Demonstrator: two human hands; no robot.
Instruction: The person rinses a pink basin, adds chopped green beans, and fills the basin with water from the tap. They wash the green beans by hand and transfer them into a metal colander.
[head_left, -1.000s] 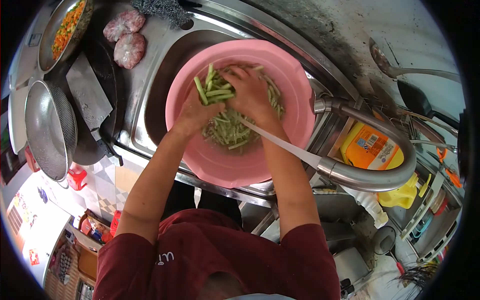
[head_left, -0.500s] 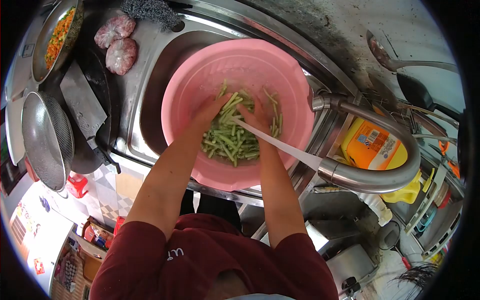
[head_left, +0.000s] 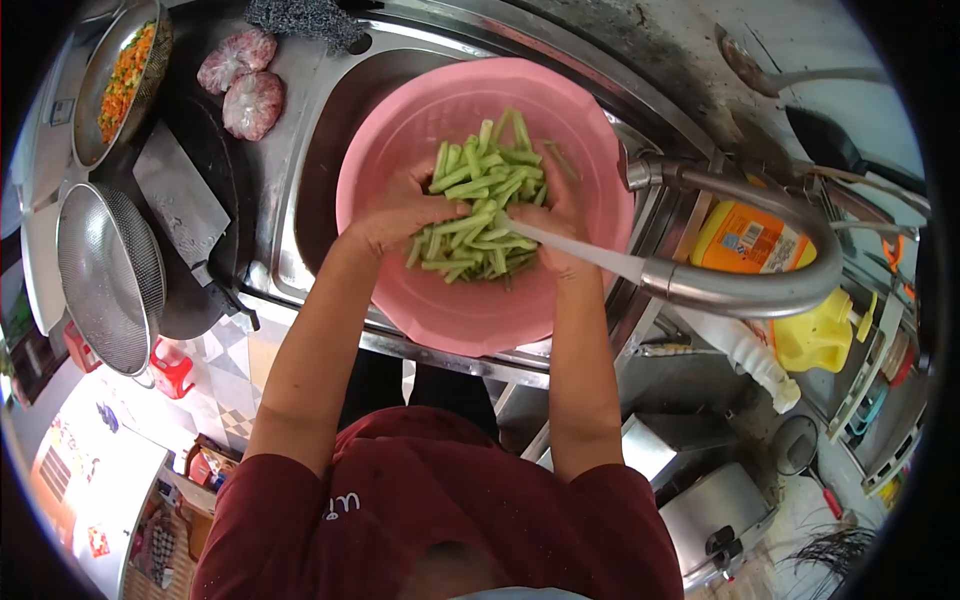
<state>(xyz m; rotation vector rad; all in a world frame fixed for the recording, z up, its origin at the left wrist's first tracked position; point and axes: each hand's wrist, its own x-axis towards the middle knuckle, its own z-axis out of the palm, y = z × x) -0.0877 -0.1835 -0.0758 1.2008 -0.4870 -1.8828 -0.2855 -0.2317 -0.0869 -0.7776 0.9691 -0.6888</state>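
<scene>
A pink basin [head_left: 400,110] sits in the steel sink, with cut green vegetable stems [head_left: 480,190] piled in it. My left hand [head_left: 405,212] curves round the pile's left side, its thumb lying over the stems. Round the right side is my right hand [head_left: 562,222], its fingers partly hidden by stems. Between them, the two hands clasp a large heap of stems. A stream of water runs from the curved metal faucet [head_left: 740,290] onto the heap.
Left of the sink are a cleaver [head_left: 180,195], a mesh strainer [head_left: 110,280], a pan of diced vegetables [head_left: 125,85] and bagged meat [head_left: 252,105]. Yellow bottles [head_left: 815,330] stand behind the faucet. A steel scourer [head_left: 305,22] lies at the sink's back edge.
My hands have moved apart around the stems and gathered them into a higher heap. The stems, which lay low in the water, are now raised between my hands.
</scene>
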